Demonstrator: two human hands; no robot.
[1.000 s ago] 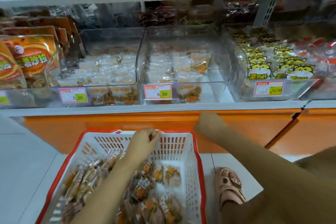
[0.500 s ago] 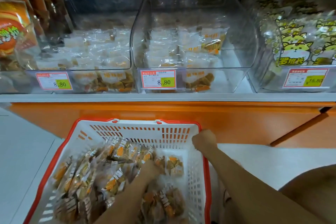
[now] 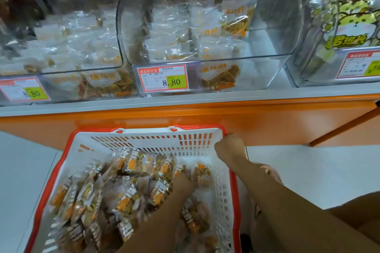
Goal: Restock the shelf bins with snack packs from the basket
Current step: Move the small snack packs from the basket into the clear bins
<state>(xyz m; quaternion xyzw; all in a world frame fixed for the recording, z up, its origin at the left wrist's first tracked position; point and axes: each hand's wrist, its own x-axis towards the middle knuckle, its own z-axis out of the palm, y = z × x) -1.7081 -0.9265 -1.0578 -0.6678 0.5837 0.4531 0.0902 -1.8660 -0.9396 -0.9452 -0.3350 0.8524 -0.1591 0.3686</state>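
Inside the basket, the left grip sits fingers-deep in snack packs, closure unclear; right grip clasps the rim

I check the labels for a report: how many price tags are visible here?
3. Left tag, middle tag, right tag, the last cut by the frame edge. More may be out of view.

Bright even light; glare on clear bin walls; motion blur throughout; wide-angle bending at edges.

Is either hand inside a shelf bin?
No, the left hand is down among the snack packs in the basket and the right hand is at its rim.
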